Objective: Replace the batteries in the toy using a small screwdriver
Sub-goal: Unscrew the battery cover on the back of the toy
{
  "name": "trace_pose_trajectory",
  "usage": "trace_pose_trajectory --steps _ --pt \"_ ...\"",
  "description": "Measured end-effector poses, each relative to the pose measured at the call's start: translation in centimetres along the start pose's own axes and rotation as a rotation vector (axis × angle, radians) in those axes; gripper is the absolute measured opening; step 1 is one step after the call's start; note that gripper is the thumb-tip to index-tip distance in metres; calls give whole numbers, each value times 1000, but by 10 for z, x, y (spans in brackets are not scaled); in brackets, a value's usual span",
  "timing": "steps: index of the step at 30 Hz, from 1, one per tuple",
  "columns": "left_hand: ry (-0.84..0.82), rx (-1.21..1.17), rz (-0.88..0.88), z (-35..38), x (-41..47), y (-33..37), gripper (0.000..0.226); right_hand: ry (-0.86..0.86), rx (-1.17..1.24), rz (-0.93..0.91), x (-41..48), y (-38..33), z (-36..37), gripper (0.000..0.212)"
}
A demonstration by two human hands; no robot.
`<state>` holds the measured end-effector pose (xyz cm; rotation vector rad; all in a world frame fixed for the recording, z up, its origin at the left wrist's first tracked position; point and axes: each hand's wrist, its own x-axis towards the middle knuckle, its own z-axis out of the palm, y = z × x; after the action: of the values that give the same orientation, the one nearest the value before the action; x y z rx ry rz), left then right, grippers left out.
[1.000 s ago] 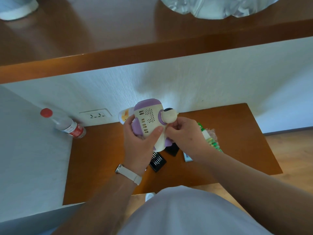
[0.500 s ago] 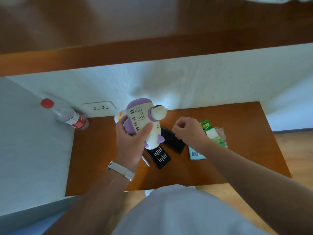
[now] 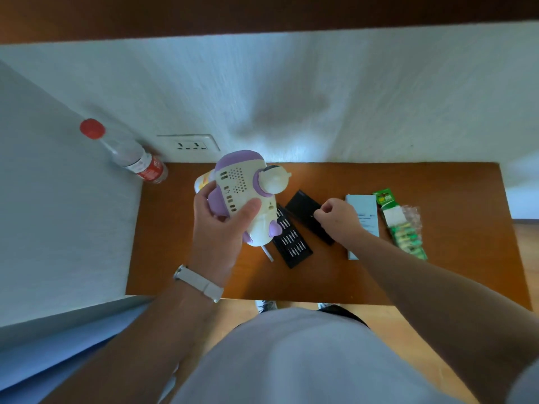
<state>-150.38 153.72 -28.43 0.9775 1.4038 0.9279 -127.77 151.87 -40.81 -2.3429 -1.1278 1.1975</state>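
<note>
Clamping the toy (image 3: 248,193), the left grip (image 3: 220,228) lays its thumb across the cream, perforated panel and curls its fingers round the purple side. A pale watch strap (image 3: 198,282) circles that wrist. The toy is held up off the bench (image 3: 180,275), tilted, with its purple top toward the wall. It hangs over the left edge of the black bit tray (image 3: 291,243), and a round cream knob juts out on the side facing that tray.

The right grip (image 3: 335,215) is drawn together, thumb against the curled forefinger. Whether anything small is pinched there cannot be told. It hovers to the right of the bit tray, over a flat black lid (image 3: 303,209) that lies just beside the tray.

A thin silvery screwdriver shaft (image 3: 267,253) shows just left of the tray, its upper part hidden under the toy. Right of the tray, past the lid, lie a pale blue box (image 3: 363,211) and then a green battery pack (image 3: 404,231). Well to the left of the tray, in the corner by the wall, a clear bottle (image 3: 134,158) with a red cap leans, and a wall socket (image 3: 189,145) sits beside it.
</note>
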Motion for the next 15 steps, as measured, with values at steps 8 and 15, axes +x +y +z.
trace_pose_trajectory --steps 8,15 --pt "-70 -16 -14 9 3 3 53 73 310 40 -36 -16 -38 10" --pt "-185 -27 21 33 -4 17 52 62 480 -151 -99 -47 -82 12"
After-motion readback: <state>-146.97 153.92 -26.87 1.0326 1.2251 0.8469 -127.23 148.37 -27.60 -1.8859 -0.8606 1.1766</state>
